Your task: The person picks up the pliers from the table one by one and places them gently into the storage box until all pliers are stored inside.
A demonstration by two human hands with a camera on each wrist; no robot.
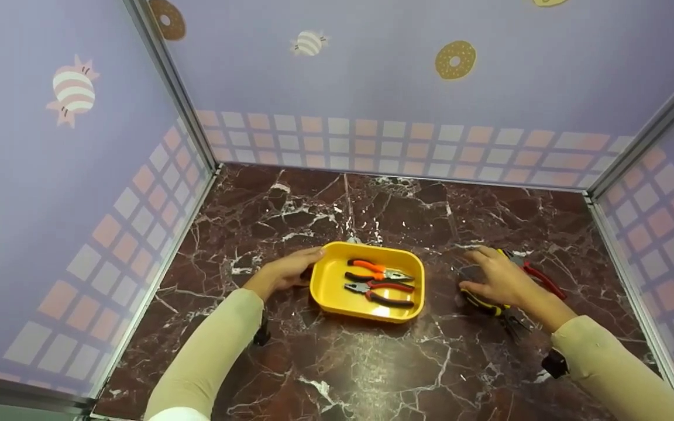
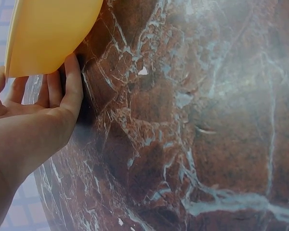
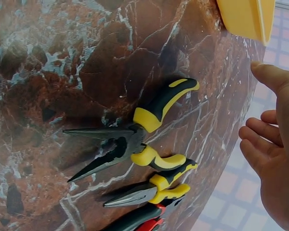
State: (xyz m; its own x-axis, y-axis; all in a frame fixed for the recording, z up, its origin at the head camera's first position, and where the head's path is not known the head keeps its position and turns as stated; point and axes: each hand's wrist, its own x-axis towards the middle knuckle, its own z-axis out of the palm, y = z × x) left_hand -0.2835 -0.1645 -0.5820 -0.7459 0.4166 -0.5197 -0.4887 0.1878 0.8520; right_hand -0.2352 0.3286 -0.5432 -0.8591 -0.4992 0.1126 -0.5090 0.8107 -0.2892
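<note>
A yellow plastic box point(image 1: 325, 307) sits on the marbled surface. Inside it lie orange-and-black long-nose pliers point(image 1: 372, 268) and red-and-black combination pliers point(image 1: 392, 285). My left hand point(image 1: 283, 273) grips the box's left end, thumb at the rim and fingers against the lower wall. To the right of the box, my right hand point(image 1: 502, 280) hovers with relaxed fingers, holding nothing. Below it lie yellow-and-black long-nose pliers point(image 3: 154, 115), their jaws spread. Smaller yellow-and-black pliers point(image 3: 166, 185) and red-and-black pliers point(image 3: 135, 219) lie beside them, partly hidden by the hand in the head view.
Lilac panels point(image 1: 372, 76) with candy and doughnut prints wall in the surface at the back and both sides. Metal strips point(image 1: 176, 88) run along the corners. Dark red marbled surface point(image 1: 325, 362) extends in front of the box.
</note>
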